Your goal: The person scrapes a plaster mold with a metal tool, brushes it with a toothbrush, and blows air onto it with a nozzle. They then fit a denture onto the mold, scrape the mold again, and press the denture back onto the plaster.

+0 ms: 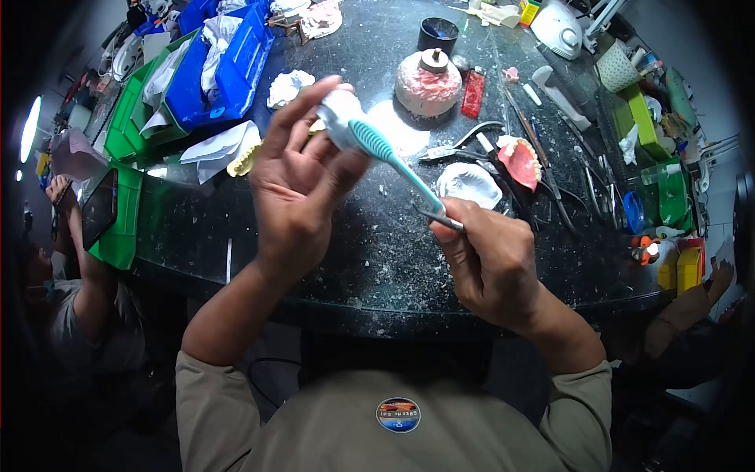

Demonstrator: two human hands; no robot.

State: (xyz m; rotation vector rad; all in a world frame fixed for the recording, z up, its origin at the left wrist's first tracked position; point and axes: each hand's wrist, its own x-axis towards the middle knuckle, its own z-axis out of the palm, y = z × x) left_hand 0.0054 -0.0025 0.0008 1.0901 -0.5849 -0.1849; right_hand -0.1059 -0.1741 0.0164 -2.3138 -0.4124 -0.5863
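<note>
My left hand (303, 169) is raised over the bench, its fingers curled around a white plaster-like piece (340, 110). A teal handle with a ribbed, wider end (371, 141) overlaps that white piece and slants down to the right. Its narrow end reaches my right hand (491, 256), where thumb and fingers are closed on it. A short metal bar (440, 217) also shows at those right fingertips; how it joins the handle I cannot tell. Just beyond my right hand lie a white plaster cast (469, 186) and a pink denture base with teeth (520, 163).
A round plaster-covered pot (428, 82), a black cup (438, 35) and a red block (473, 93) stand farther back. Pliers (444, 153) and several hand tools lie at right. Blue bins (240, 59) and a green bin (118, 236) line the left. Other people sit at both sides.
</note>
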